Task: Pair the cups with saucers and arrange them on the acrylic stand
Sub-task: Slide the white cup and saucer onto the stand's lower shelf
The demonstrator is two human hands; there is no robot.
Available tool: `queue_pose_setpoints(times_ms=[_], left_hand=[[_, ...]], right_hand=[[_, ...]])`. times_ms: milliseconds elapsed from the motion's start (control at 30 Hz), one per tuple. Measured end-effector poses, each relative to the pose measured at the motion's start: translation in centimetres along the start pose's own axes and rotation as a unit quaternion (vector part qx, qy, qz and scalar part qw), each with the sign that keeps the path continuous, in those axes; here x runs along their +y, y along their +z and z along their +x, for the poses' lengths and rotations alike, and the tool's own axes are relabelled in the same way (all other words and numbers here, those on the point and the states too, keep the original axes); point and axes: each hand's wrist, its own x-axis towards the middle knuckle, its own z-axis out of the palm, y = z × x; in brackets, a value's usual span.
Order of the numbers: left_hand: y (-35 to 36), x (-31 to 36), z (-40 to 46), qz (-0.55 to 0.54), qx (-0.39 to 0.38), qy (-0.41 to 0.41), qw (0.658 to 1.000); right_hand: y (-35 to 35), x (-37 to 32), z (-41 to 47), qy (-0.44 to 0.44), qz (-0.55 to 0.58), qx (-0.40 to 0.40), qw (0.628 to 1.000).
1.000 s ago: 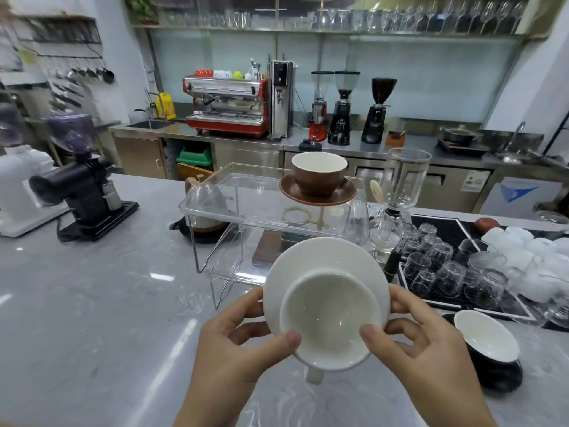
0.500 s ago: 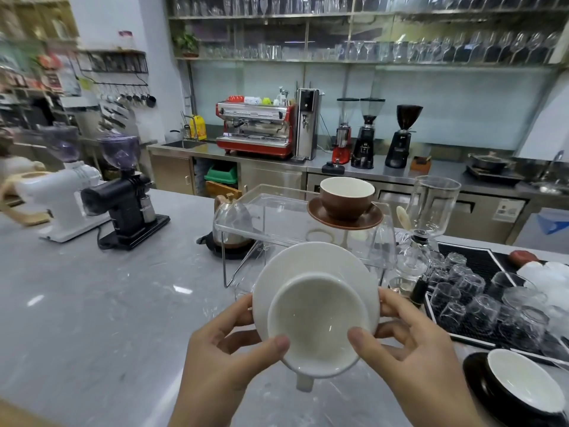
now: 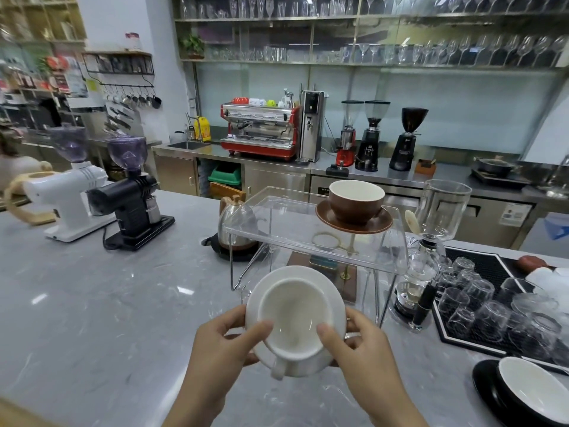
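A white cup (image 3: 292, 322) sits on a white saucer (image 3: 334, 298), held up in front of the clear acrylic stand (image 3: 277, 223). My left hand (image 3: 221, 349) grips the pair from the left, thumb on the cup's rim. My right hand (image 3: 360, 352) grips it from the right, thumb on the rim too. On the stand's top right stands a brown cup (image 3: 356, 201) on a brown saucer (image 3: 326, 215). A black cup with white inside (image 3: 532, 388) rests on a black saucer (image 3: 485, 383) at the lower right.
The grey marble counter (image 3: 101, 303) carries a white grinder (image 3: 67, 192) and a black grinder (image 3: 132, 198) at the left. A kettle (image 3: 235, 223) sits behind the stand. A siphon brewer (image 3: 431, 241) and a black mat with several glasses (image 3: 480, 291) lie to the right.
The view has tilted up and back. The white cup and saucer stay in both hands, now a little lower and further from the stand.
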Motion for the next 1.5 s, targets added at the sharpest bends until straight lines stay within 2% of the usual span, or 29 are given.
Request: queue_pose_setpoints(times_ms=[167, 433, 833, 1033, 1233, 1500], left_hand=[[1.4, 0.4, 3.7, 0.023, 0.029, 0.002, 0.999], [3.5, 0.4, 10.1, 0.033, 0.014, -0.013, 0.999], [6.1, 0.1, 15.2, 0.071, 0.004, -0.035, 0.997], [6.7, -0.7, 16.2, 0.083, -0.006, -0.047, 0.995], [6.6, -0.9, 16.9, 0.095, -0.016, -0.051, 0.994], [6.7, -1.3, 17.4, 0.113, -0.004, -0.069, 0.991]], right_hand=[[1.5, -0.1, 2.7, 0.023, 0.003, 0.035, 0.999], [2.6, 0.2, 7.6, 0.093, 0.069, 0.081, 0.990], [2.0, 2.6, 13.0, 0.112, 0.071, 0.171, 0.976], [1.7, 3.3, 14.2, 0.117, 0.035, 0.194, 0.973], [2.1, 4.5, 14.9, 0.131, -0.012, 0.181, 0.975], [2.3, 3.7, 14.6, 0.109, -0.012, 0.172, 0.979]])
